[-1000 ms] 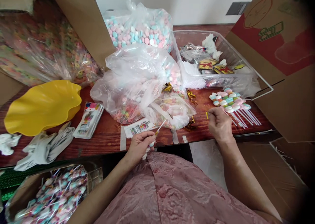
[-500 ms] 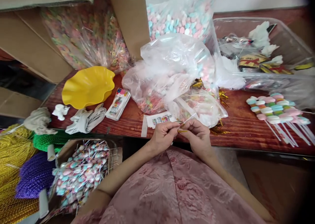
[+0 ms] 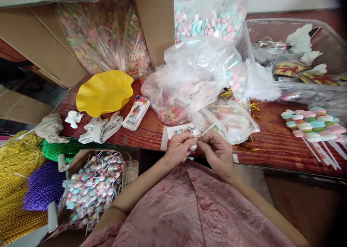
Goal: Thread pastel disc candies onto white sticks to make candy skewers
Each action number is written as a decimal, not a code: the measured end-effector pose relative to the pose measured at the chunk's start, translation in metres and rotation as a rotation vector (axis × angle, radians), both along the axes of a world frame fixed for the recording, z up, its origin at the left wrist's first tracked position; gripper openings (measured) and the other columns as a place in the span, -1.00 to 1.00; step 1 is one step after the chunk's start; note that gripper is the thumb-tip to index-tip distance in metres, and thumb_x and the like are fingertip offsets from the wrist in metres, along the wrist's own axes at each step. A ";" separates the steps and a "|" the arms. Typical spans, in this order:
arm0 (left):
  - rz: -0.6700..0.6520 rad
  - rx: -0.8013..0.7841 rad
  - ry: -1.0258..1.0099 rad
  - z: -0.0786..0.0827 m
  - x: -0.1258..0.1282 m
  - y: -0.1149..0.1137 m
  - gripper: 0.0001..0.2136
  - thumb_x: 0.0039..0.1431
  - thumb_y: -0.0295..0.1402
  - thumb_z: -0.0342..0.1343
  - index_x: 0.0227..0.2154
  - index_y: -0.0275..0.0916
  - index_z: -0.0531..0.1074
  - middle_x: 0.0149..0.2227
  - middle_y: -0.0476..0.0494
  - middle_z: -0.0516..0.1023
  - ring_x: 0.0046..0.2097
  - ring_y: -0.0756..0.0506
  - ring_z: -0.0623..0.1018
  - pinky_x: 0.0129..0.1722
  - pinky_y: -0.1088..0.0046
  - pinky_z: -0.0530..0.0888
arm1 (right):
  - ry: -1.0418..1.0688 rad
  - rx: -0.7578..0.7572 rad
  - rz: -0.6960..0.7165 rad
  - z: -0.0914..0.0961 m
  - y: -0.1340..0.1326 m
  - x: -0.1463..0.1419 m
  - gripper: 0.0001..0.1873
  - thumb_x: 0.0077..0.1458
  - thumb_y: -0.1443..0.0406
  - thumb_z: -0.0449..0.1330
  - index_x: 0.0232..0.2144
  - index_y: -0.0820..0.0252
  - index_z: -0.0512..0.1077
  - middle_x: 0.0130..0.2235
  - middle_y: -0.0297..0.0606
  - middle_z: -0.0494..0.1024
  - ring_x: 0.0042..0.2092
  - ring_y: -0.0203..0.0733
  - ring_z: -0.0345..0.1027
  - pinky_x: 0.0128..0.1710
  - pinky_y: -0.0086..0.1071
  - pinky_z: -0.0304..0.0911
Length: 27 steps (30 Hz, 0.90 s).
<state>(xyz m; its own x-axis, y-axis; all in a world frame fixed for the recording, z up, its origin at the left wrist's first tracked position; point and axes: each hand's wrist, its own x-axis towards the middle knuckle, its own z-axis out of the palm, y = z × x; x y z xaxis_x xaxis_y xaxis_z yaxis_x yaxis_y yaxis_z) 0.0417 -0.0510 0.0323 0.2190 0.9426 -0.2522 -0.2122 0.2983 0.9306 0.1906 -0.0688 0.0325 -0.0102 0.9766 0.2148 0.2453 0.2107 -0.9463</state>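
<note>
My left hand (image 3: 179, 148) and my right hand (image 3: 217, 151) meet at the near edge of the red-brown table (image 3: 273, 142). Between them is a candy stick (image 3: 207, 131), its white stem pointing up and to the right. The left hand's fingers are closed around the wrapped candy end. The right hand's fingertips pinch at the stem where a small gold twist tie sits. Clear plastic bags of pastel candies (image 3: 200, 80) lie just beyond the hands.
A row of finished candy sticks (image 3: 311, 124) lies at the right. A yellow wavy bowl (image 3: 104, 91), a sticker pack (image 3: 136, 111) and white cloth (image 3: 101, 127) sit at the left. A box of wrapped lollipops (image 3: 90, 189) and coloured cord rolls (image 3: 24, 174) stand below. A clear bin (image 3: 292, 59) is behind.
My right hand came from the finished sticks at the right over to my left hand, and both now work on the stick. The view has turned left.
</note>
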 end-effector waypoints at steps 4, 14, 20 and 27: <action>-0.006 0.059 0.052 -0.003 0.002 -0.002 -0.75 0.09 -0.16 0.18 -0.45 -0.28 0.46 -0.58 0.06 0.36 -0.53 0.10 0.30 -0.51 0.58 0.27 | 0.116 -0.116 0.007 -0.001 -0.002 0.002 -0.85 0.08 0.27 0.26 -0.46 0.18 0.38 -0.47 -0.40 0.38 -0.43 -0.36 0.23 -0.42 -0.45 0.16; -0.363 0.370 0.388 0.010 -0.004 0.005 -0.78 0.14 -0.31 0.07 -0.55 -0.31 0.42 -0.55 0.00 0.40 -0.45 0.05 0.35 -0.41 0.53 0.27 | -0.139 -0.049 0.479 -0.003 0.013 0.038 -0.79 0.20 0.27 0.13 -0.47 0.21 0.38 -0.48 -0.34 0.41 -0.42 -0.31 0.26 -0.40 -0.42 0.18; -0.636 -0.143 0.050 0.019 -0.016 0.009 -0.74 -0.05 -0.20 0.28 -0.53 -0.32 0.44 -0.63 0.05 0.40 -0.62 0.11 0.32 -0.62 0.62 0.23 | -0.503 0.727 0.460 0.006 0.002 0.045 -0.78 0.15 0.51 -0.01 -0.28 0.19 0.37 -0.39 -0.24 0.48 -0.35 -0.24 0.31 -0.32 -0.35 0.26; -0.705 -0.388 -0.170 0.018 -0.015 0.005 -0.67 -0.18 -0.18 0.41 -0.51 -0.34 0.49 -0.61 -0.03 0.51 -0.64 0.09 0.42 -0.69 0.66 0.31 | -0.453 0.827 0.400 0.015 -0.009 0.050 -0.63 0.13 0.51 0.10 -0.02 0.19 0.37 -0.35 -0.22 0.53 -0.32 -0.23 0.35 -0.31 -0.33 0.33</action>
